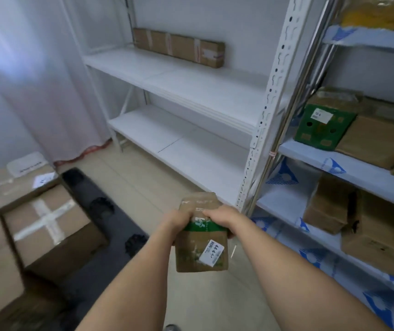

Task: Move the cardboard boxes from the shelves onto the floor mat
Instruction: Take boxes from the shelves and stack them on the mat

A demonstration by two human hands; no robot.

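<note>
Gripping small cardboard box (pixel 202 237) with left hand (pixel 175 222) and right hand (pixel 220 217) closed on opposite sides; floor mat (pixel 110 225) lying leftward, nearer left hand.

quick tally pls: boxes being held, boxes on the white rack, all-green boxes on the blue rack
Held: 1, the small box, in the grip of the left hand and right hand
On the white rack: 1, the long box
All-green on the blue rack: 1, the green box
Total: 3
</note>
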